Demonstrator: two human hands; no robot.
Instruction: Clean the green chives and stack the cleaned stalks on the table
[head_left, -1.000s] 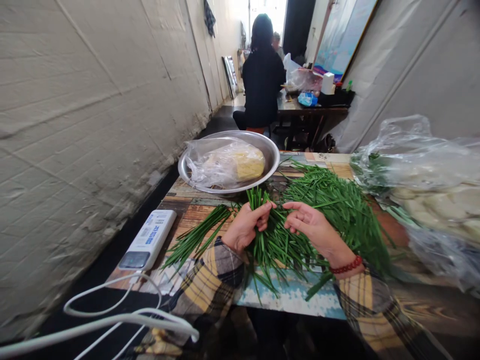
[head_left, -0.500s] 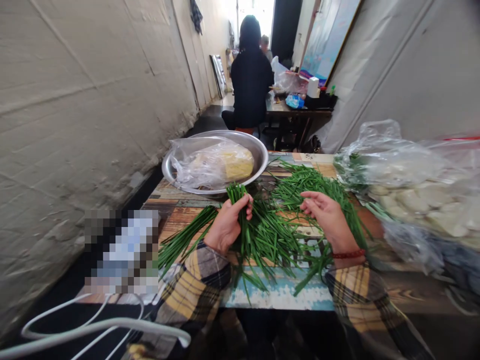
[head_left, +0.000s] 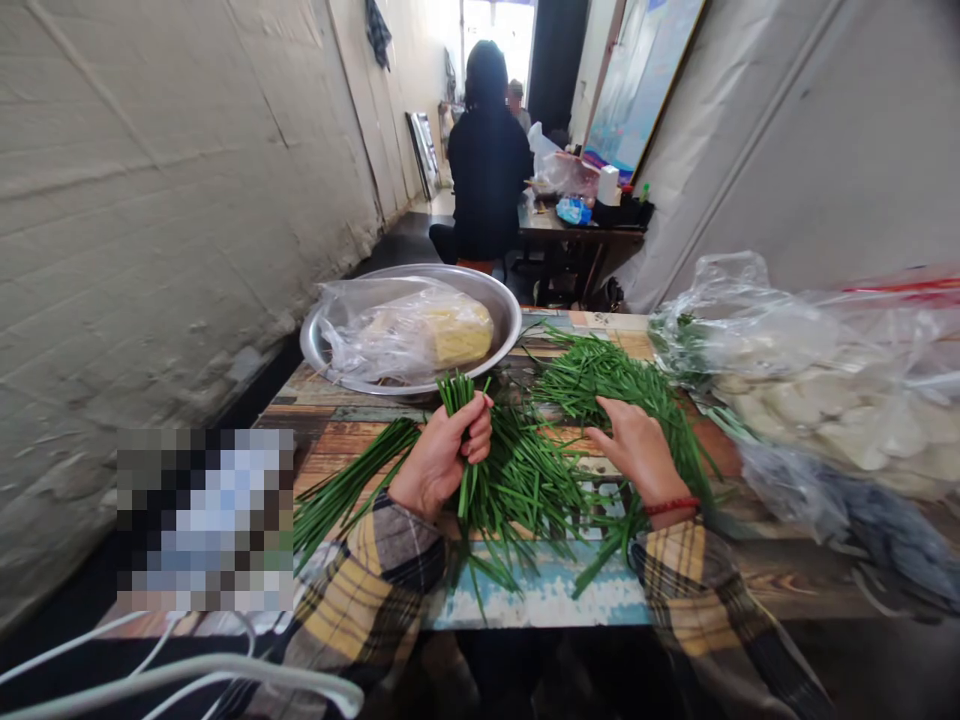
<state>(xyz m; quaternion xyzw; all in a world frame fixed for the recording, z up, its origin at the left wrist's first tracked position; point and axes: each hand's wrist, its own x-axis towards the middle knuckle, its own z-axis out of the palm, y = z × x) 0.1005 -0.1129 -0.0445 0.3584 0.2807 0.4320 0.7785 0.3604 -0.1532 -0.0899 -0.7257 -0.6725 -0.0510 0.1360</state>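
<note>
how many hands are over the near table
2: the left hand, closed around a bunch of greens in front of the bowl; and the right hand, open by the loose greens. Neither is hidden.

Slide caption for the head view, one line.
Left hand grips a bunch of greens; open right hand by a pile, bowl beyond.

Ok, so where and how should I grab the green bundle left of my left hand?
Probably grip the green bundle near its far end, from above-left: stalks gather there, fan toward you, and your left hand crowds its right.
</note>
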